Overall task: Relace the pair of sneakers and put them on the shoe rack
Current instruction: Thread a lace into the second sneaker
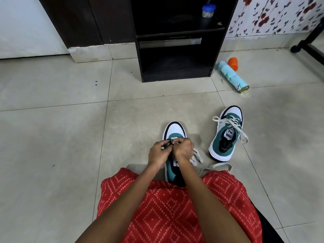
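count: 2 sneakers [173, 128], 2 laces [196, 156], 2 hands [157, 153], 1 shoe rack [175, 78], 1 spray can [233, 77], 1 orange cap [233, 63], 1 jar [208, 11].

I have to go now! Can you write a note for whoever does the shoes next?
Hands: left hand and right hand both pinch the lace at the near sneaker's front eyelets.
The other sneaker sits on the floor to its right, lace ends loose.
The shoe rack holds no sneaker yet.
Left: finish lacing, then put both on the rack.

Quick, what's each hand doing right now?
Left hand: pinching the shoelace of the near sneaker.
Right hand: pinching the same shoelace.
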